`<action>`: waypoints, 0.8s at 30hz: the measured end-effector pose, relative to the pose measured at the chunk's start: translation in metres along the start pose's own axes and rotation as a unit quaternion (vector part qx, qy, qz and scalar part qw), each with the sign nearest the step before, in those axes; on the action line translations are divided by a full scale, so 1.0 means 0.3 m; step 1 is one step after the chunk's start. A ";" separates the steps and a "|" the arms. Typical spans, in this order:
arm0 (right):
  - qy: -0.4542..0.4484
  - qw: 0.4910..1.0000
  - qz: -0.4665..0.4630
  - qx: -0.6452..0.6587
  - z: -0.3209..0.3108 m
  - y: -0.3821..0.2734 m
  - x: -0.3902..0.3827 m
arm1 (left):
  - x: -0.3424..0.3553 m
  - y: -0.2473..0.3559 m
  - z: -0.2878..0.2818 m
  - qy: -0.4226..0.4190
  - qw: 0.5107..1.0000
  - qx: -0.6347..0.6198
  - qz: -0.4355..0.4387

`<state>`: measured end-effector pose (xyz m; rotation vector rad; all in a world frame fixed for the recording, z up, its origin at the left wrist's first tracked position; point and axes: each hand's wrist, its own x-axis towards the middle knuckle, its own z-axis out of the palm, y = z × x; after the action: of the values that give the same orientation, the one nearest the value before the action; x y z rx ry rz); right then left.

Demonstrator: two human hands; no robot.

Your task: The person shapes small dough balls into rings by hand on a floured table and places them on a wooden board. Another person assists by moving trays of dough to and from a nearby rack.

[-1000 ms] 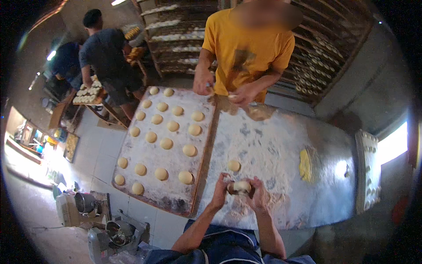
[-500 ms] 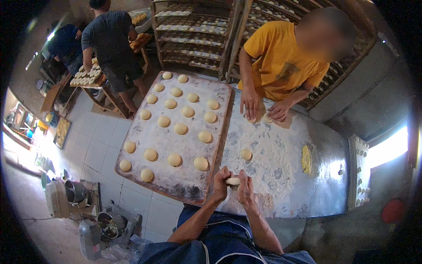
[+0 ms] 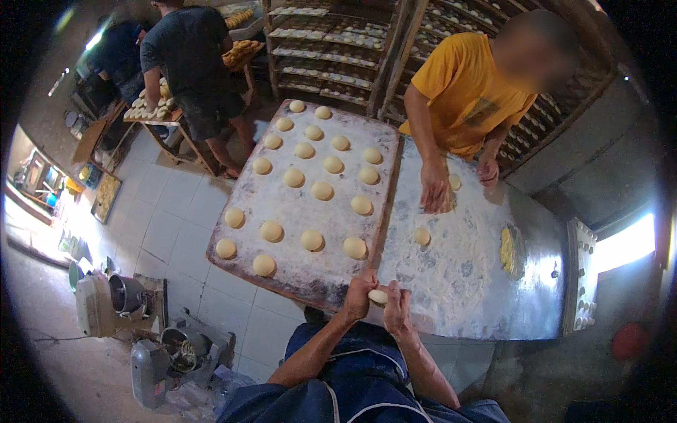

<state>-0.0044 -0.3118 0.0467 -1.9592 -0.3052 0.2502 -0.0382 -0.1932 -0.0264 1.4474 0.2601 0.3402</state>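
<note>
A pale dough piece (image 3: 378,297) sits between the person's two hands, over the near edge of the table (image 3: 486,299), beside the corner of the board. The left hand (image 3: 360,296) curls narrowly against its nine o'clock side; the right hand (image 3: 397,310), fingers close together, holds it from three o'clock. Whether the piece also touches the table cannot be told.

At one o'clock from it, a round dough ball (image 3: 422,236) lies on the floured tabletop. At eleven o'clock, the floured board (image 3: 278,204) carries spaced-out rows of similar balls. Between two and three o'clock, a yellow lump (image 3: 509,252) rests on the table.

Farther off at one o'clock, a co-worker in a yellow shirt (image 3: 451,74) has one hand (image 3: 436,187) down on the flour, near another piece of dough (image 3: 455,182). At twelve o'clock stands a rack (image 3: 328,53) of filled shelves; between eight and nine o'clock, a mixer (image 3: 149,374) with a metal bowl.
</note>
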 end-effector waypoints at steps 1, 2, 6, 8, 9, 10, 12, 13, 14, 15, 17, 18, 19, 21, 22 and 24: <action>-0.050 0.998 0.009 0.036 -0.003 -0.011 -0.010 | -0.010 -0.001 -0.014 0.016 0.995 -0.087 -0.041; -0.115 0.990 0.012 0.081 0.003 -0.022 -0.016 | -0.024 0.001 -0.035 0.008 0.999 -0.008 -0.052; -0.213 0.974 0.064 -0.036 0.025 -0.050 -0.053 | -0.076 0.031 -0.101 -0.010 0.946 0.257 0.197; -0.194 0.981 0.021 -0.021 0.051 -0.056 -0.089 | -0.113 0.058 -0.126 0.044 0.990 -0.112 -0.072; -0.163 0.986 0.043 0.007 0.065 -0.059 -0.097 | -0.115 0.071 -0.145 0.050 0.998 -0.026 0.000; -0.123 0.991 0.042 0.039 0.074 -0.062 -0.109 | -0.124 0.086 -0.167 0.045 0.995 0.051 0.076; -0.195 0.957 0.117 0.179 0.085 -0.071 -0.105 | -0.117 0.113 -0.218 0.050 0.871 0.362 0.327; -0.213 0.964 0.050 0.152 0.083 -0.077 -0.098 | -0.121 0.128 -0.240 0.071 0.923 0.294 0.237; -0.221 0.970 0.003 0.099 0.086 -0.085 -0.085 | -0.107 0.140 -0.261 0.086 0.964 0.218 0.124; -0.200 0.979 -0.031 0.036 0.083 -0.093 -0.069 | -0.093 0.151 -0.266 0.092 0.981 0.173 0.014; -0.183 0.981 0.052 -0.035 0.094 -0.109 -0.042 | -0.065 0.166 -0.272 0.112 0.968 0.196 -0.112; -0.154 0.985 0.031 -0.076 0.097 -0.115 -0.033 | -0.053 0.171 -0.276 0.119 0.949 0.265 -0.125; -0.124 0.987 -0.021 -0.104 0.099 -0.119 -0.025 | -0.043 0.174 -0.275 0.111 0.935 0.324 -0.097; -0.120 0.976 -0.018 -0.182 0.101 -0.119 -0.006 | -0.042 0.174 -0.284 0.114 0.907 0.405 0.010; -0.109 0.971 -0.035 -0.209 0.107 -0.113 0.010 | -0.049 0.172 -0.287 0.106 0.889 0.445 0.036; -0.081 0.962 -0.113 -0.235 0.114 -0.089 0.050 | -0.072 0.164 -0.297 0.075 0.903 0.412 0.094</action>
<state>-0.0036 -0.2672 0.0573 -2.3495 -0.7468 0.2003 -0.0949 -0.1149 0.0120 2.2986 0.4192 0.5358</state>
